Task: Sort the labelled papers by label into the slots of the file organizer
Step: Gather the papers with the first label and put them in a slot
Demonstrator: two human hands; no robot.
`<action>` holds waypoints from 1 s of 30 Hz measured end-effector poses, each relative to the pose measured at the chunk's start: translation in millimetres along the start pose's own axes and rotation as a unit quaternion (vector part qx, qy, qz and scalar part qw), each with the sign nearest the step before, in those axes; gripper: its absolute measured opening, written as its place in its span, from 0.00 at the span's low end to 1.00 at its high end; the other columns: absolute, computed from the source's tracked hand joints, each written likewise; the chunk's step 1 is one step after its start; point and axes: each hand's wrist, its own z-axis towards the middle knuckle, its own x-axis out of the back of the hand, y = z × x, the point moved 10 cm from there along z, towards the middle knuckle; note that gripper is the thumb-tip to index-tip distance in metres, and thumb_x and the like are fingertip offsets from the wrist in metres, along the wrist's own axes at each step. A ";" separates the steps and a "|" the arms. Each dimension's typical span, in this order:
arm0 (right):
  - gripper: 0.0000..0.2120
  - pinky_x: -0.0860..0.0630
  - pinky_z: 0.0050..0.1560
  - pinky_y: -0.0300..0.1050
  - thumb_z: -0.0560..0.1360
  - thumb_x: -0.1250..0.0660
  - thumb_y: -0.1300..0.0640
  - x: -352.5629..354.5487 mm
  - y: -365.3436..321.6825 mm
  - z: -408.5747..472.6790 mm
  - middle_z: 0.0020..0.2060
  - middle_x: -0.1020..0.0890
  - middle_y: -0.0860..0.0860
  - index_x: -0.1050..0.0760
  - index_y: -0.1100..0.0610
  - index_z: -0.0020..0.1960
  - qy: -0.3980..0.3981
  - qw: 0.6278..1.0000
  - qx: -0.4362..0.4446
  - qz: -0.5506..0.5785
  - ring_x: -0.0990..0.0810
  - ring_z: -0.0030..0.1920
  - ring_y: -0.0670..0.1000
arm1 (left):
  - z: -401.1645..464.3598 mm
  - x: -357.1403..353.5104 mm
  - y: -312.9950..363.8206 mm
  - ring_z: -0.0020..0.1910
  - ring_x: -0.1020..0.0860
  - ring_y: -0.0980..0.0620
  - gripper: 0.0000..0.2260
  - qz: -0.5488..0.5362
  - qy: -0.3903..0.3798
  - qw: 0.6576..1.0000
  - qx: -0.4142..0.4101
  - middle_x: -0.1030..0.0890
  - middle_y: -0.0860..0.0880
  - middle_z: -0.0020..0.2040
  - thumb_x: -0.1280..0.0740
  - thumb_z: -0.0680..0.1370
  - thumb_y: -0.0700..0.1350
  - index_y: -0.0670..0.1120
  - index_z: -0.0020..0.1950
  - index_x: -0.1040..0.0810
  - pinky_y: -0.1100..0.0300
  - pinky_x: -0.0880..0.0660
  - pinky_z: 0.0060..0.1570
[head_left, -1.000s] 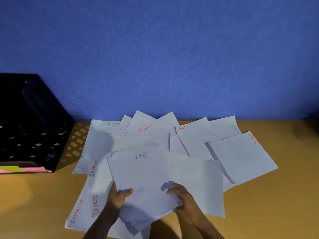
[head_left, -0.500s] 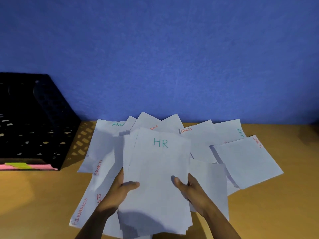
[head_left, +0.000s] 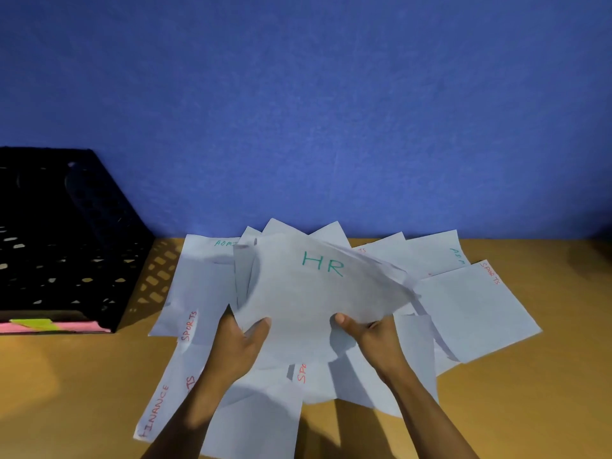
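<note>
A small stack of white papers, the top one marked HR in green, is lifted off the table and tilted toward me. My left hand grips its lower left edge with the thumb on top. My right hand grips the lower right edge the same way. Under the stack, more labelled papers lie spread on the table: SPORTS at the right, SPORTS and FINANCE at the left, ADMIN sheets at the back. The black mesh file organizer stands at the far left.
A pink folder with a green tab pokes out of the organizer's bottom slot. The wooden table meets a blue wall right behind the papers. Bare tabletop shows at the front left and at the right.
Both hands have lifted the HR stack up from the table and raised it higher, so it now bends and tilts. A SPORTS sheet beneath it has come into view.
</note>
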 end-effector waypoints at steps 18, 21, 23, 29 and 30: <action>0.12 0.21 0.49 0.30 0.74 0.37 0.35 -17.7 -6.8 -30.8 0.51 0.21 0.25 0.29 0.24 0.57 0.044 0.991 0.085 -0.097 0.19 0.52 0.40 | -43.2 -18.5 -14.5 0.42 0.20 0.52 0.22 -0.124 0.129 0.979 0.101 0.20 0.50 0.49 0.32 0.67 0.58 0.52 0.58 0.27 0.56 0.21 0.45; 0.21 0.21 0.49 0.30 0.68 0.39 0.25 -17.2 0.6 -35.4 0.51 0.20 0.27 0.25 0.32 0.56 0.061 0.990 0.091 -0.086 0.19 0.54 0.40 | -54.5 -31.4 -4.9 0.40 0.17 0.56 0.10 -0.167 0.133 0.975 0.063 0.18 0.54 0.46 0.32 0.70 0.53 0.57 0.50 0.24 0.63 0.20 0.37; 0.18 0.19 0.55 0.42 0.72 0.35 0.34 -23.2 15.6 -36.8 0.55 0.18 0.36 0.28 0.38 0.59 0.040 0.993 0.076 -0.082 0.17 0.55 0.48 | -58.9 -52.8 -12.4 0.53 0.17 0.51 0.14 -0.190 0.093 0.973 0.088 0.18 0.48 0.57 0.31 0.74 0.47 0.55 0.59 0.26 0.50 0.18 0.48; 0.14 0.21 0.60 0.55 0.79 0.35 0.51 -29.8 60.5 -31.6 0.60 0.20 0.45 0.31 0.41 0.63 -0.022 0.994 -0.001 -0.103 0.19 0.59 0.52 | -60.6 -82.6 -54.4 0.57 0.22 0.40 0.19 -0.217 0.060 0.956 0.186 0.24 0.43 0.61 0.31 0.77 0.42 0.54 0.64 0.34 0.43 0.21 0.55; 0.13 0.20 0.58 0.55 0.79 0.36 0.51 -30.3 63.8 -29.5 0.59 0.19 0.46 0.31 0.41 0.62 -0.028 0.994 -0.008 -0.103 0.18 0.58 0.52 | -59.3 -80.8 -55.7 0.53 0.21 0.42 0.17 -0.210 0.066 0.959 0.180 0.23 0.45 0.56 0.31 0.77 0.43 0.54 0.60 0.32 0.52 0.20 0.48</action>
